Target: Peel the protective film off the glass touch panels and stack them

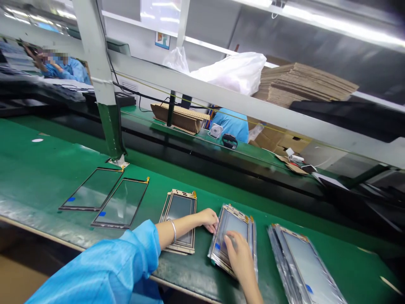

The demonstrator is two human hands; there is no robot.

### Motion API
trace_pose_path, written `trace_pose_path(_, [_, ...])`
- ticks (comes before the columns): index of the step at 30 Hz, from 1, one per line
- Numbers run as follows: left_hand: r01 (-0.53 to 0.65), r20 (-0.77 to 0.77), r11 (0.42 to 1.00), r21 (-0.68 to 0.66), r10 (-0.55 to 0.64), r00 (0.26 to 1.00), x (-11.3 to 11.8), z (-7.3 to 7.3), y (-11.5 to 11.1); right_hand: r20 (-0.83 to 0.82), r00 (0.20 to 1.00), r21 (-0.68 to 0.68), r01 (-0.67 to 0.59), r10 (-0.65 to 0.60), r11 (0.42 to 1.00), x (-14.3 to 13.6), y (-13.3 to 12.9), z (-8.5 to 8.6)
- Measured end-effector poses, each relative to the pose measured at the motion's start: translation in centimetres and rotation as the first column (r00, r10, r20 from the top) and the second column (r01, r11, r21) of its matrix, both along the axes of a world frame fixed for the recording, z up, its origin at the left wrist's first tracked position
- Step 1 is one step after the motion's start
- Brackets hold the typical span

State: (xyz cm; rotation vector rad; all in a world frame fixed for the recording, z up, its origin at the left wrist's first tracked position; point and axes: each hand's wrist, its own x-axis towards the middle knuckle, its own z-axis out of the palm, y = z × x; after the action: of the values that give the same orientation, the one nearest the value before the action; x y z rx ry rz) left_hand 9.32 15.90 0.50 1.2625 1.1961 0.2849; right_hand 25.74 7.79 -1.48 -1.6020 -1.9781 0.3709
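Observation:
A stack of touch screen panels (234, 226), framed in tan and black and partly covered by clear film, lies on the green bench in front of me. My left hand (209, 219), reaching in from a blue sleeve with a bracelet at the wrist, has its fingers curled closed on the stack's left edge. Over the lower middle of the top panel, my right hand (241, 255) is bent with thumb and fingers drawn together. Whatever is between those fingers is hidden. Under my left forearm sits another panel stack (182, 207) with tan frames.
Two clear black-edged glass panels (122, 202) lie flat at left. A film-wrapped panel stack (311, 264) is at right. A post (109, 126) rises from the green bench (28, 169). Cardboard sheets (303, 84) and a white bag (234, 71) are on the shelf. Two blue-clothed people are beyond.

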Motion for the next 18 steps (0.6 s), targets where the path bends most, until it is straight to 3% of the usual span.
trace_pose_path(7, [0.071, -0.044, 0.995, -0.069, -0.074, 0.996, -0.4, 0.7, -0.6, 0.160, 0.987, -0.144, 0.032, -0.008, 0.989, -2.5, 3.1, 2.7])
trace_pose_path(12, [0.094, -0.051, 0.993, -0.072, -0.098, 0.994, -0.7, 0.3, -1.0, 0.356, 0.933, -0.271, 0.158, -0.054, 0.950, -4.2, 5.0, 4.2])
trace_pose_path(18, [0.119, -0.083, 0.992, -0.038, -0.122, 0.989, -0.7, -0.1, -0.8, 0.475, 0.877, -0.305, 0.234, -0.066, 0.923, -6.3, 6.5, 5.1])
